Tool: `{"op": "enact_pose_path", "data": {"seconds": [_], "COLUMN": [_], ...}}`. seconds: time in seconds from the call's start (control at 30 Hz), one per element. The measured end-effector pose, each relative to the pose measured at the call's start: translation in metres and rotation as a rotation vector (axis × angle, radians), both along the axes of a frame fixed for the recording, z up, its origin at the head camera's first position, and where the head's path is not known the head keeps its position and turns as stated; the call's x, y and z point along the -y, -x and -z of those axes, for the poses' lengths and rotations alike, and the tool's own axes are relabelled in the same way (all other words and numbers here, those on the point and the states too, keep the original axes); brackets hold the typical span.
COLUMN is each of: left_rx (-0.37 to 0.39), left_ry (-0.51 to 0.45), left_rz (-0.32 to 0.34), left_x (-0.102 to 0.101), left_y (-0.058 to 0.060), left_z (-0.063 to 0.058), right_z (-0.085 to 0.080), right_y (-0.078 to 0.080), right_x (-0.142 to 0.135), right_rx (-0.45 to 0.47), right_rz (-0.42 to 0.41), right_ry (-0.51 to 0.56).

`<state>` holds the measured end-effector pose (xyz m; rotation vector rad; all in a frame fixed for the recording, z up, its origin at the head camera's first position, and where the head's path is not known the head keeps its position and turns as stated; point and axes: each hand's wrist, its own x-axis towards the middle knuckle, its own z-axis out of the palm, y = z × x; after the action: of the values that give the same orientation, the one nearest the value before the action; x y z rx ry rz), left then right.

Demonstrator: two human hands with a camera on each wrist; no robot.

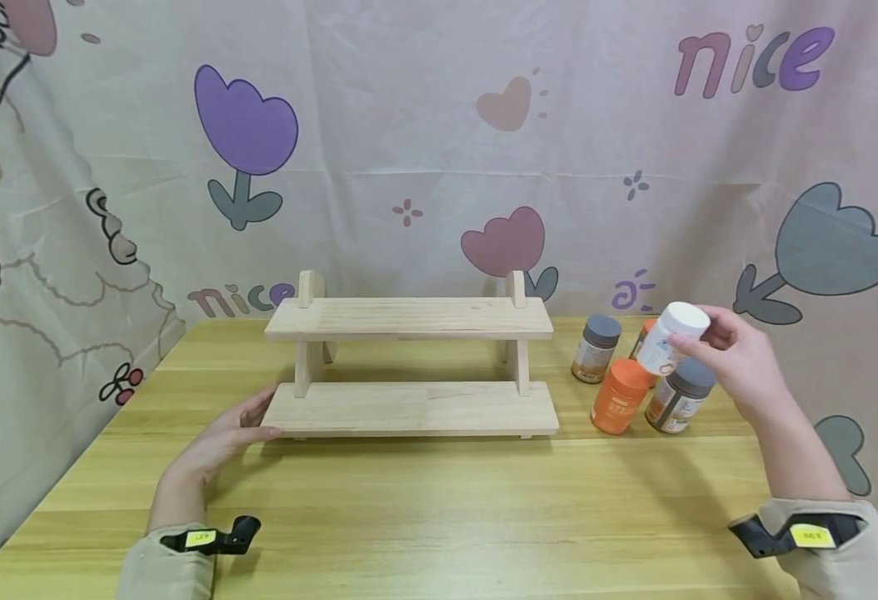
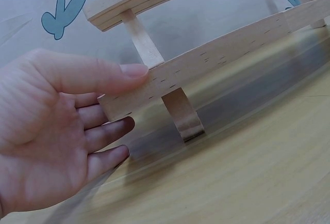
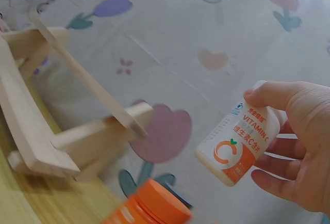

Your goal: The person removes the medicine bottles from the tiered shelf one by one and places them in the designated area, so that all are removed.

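A two-tier wooden shelf rack (image 1: 409, 408) stands on the table. My left hand (image 1: 225, 433) holds the left end of its lower board; the thumb (image 2: 135, 71) lies on the board's front edge, with the other fingers behind and below. Up in the air at right, my right hand (image 1: 742, 358) grips a white vitamin C bottle (image 3: 240, 133) between thumb and fingers, tilted. Beneath it stand an orange bottle (image 1: 622, 398) and a grey-lidded bottle (image 1: 680, 398). Farther back are another grey-lidded bottle (image 1: 596, 348) and an orange-capped one (image 1: 641, 333), partly hidden.
A printed cloth (image 1: 409, 125) with tulips and hearts hangs behind the wooden table (image 1: 439, 517). The rack's upper board (image 1: 409, 317) sits higher and farther back than the lower one.
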<state>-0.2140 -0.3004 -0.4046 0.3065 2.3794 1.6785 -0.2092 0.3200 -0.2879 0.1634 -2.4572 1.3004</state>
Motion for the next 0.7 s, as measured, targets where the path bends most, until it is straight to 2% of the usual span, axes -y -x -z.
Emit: {"op": "enact_pose_path", "data": {"seconds": [0.2,0.3,0.4,0.5,0.57,0.7], "left_rx": [0.004,0.009,0.009,0.008,0.001,-0.015], "left_ry": [0.007,0.012,0.01,0.005,-0.009,-0.039], "left_rz": [-0.005,-0.01,-0.009,-0.004,0.007,0.031], "left_x": [0.0,0.0,-0.001,0.0,0.0,0.001], "left_y": [-0.001,-0.001,-0.001,0.0,0.0,0.0], "left_z": [-0.002,-0.003,-0.003,-0.003,-0.002,-0.001], "right_z": [0.0,0.001,0.003,0.007,0.011,0.022], "right_y": [0.003,0.004,0.005,0.006,0.006,0.007], "right_x": [-0.027,-0.04,-0.052,-0.064,-0.071,-0.083], "right_rx": [0.043,0.044,0.026,0.011,0.017,0.072], "right_rz": [0.12,0.138,0.123,0.122,0.141,0.212], "right_ry": [0.013,0.083,0.211,0.267,0.26,0.151]}}
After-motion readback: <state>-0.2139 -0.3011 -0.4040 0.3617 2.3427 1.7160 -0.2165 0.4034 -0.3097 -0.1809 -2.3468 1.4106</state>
